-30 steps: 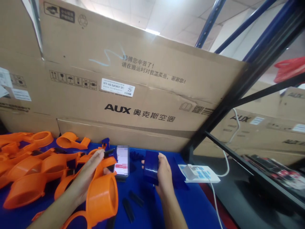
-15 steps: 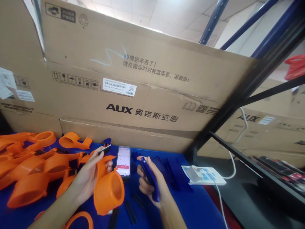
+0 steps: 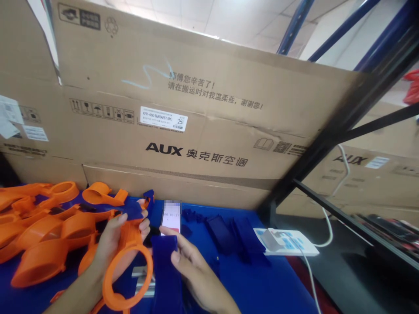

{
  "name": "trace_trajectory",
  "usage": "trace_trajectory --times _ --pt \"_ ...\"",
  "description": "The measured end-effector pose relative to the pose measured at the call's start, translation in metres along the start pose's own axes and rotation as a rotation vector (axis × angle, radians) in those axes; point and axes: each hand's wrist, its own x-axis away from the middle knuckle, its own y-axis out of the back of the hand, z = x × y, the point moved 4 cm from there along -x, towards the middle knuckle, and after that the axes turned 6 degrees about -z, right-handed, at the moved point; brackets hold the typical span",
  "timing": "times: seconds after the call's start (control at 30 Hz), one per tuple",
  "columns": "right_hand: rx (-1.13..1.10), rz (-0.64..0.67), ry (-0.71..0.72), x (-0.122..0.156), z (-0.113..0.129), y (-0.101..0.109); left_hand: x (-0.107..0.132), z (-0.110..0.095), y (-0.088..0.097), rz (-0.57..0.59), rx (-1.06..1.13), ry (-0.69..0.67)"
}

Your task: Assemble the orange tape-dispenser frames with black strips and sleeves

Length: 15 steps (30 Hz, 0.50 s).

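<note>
My left hand [image 3: 109,244] is closed around the arm of an orange plastic part with a ring [image 3: 149,266] at its lower end. Its open ring faces me. A small dark blue plate [image 3: 132,210] shows at the top of that arm, by my left fingers; whether it is fixed there I cannot tell. My right hand [image 3: 193,266] grips a long, flat blue plastic plate [image 3: 165,266] between thumb and fingers, its broad face toward me. The plate hangs just right of the orange ring; I cannot tell if they touch.
Several orange ring parts [image 3: 42,231] are heaped on the blue table surface [image 3: 242,283] at left. A phone [image 3: 172,218] with a timer stands behind my hands. Blue plates [image 3: 221,233] lie to the right, near a white power strip [image 3: 294,243]. A large cardboard box [image 3: 203,131] forms the back.
My right hand has moved left and turned the blue plate from edge-on to face-on, beside the orange part. My left hand has turned the orange part so its ring faces me.
</note>
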Motion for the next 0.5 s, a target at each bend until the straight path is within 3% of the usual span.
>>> trace_trajectory --times 0.13,0.33,0.5 --pt "0.148 -0.174 0.089 -0.004 -0.002 -0.007 -0.003 -0.002 0.009 -0.062 0.014 -0.043" --pt "-0.021 -0.369 0.128 -0.013 -0.008 -0.002 0.010 -0.002 -0.002 -0.080 -0.015 -0.099" --pt "-0.080 -0.324 0.022 -0.012 -0.009 0.011 0.010 -0.005 -0.002 -0.055 -0.031 -0.098"
